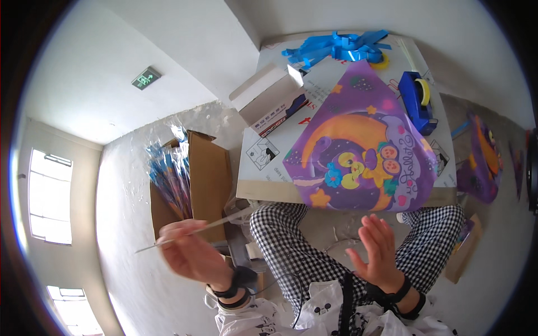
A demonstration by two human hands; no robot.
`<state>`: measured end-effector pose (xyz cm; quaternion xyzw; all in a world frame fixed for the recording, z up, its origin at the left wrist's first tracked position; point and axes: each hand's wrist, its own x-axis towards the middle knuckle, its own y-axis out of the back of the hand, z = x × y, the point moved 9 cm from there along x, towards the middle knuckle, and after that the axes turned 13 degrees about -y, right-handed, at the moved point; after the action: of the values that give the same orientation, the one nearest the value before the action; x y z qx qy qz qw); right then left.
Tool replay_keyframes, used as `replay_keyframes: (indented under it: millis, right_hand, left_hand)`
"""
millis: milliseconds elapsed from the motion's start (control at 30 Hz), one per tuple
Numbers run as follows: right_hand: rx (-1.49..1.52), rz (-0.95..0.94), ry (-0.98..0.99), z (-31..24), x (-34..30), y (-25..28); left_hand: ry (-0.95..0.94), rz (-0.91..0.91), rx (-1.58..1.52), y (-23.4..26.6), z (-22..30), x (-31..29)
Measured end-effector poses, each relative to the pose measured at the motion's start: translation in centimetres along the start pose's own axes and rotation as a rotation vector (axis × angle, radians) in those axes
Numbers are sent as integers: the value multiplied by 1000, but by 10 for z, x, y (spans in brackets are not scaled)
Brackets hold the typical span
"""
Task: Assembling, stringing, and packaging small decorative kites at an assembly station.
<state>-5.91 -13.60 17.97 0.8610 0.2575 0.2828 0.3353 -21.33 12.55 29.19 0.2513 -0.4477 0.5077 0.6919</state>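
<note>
My left hand (193,255) is pinched closed around a thin pale rod (228,219), held off the table's left front corner and slanting up to the right. Raised over my lap, my right hand (380,259) is open with its fingers stretched and nothing in it. A purple kite sheet (342,131) lies on the table, printed with an orange moon and a yellow cartoon duck. Its lower edge reaches the table's front edge, a little beyond my right hand.
On the table (258,189) are an open white box (268,96), a blue tape dispenser (413,106) and a pile of blue ribbons (347,47). A cardboard box (212,173) of wrapped kites (171,173) stands left. More purple kites (476,173) are at right.
</note>
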Motion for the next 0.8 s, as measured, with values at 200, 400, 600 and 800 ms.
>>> replay_keyframes:
  millis: [200,400,600,800]
  right_hand:
    - [414,-188,-300,34,12,4]
    - [725,-308,-723,112,-41,-3]
    - [853,-144,-1037,166,-66,5]
    - [830,-72,-1067,185,-72,-6]
  left_hand:
    - [805,-327,-552,-134,-38,-108]
    - [214,-841,96,-210,-187,-77]
    - [323,-965,773,-177,-364,-103]
    - [345,-1040,699,-195,-379,-127]
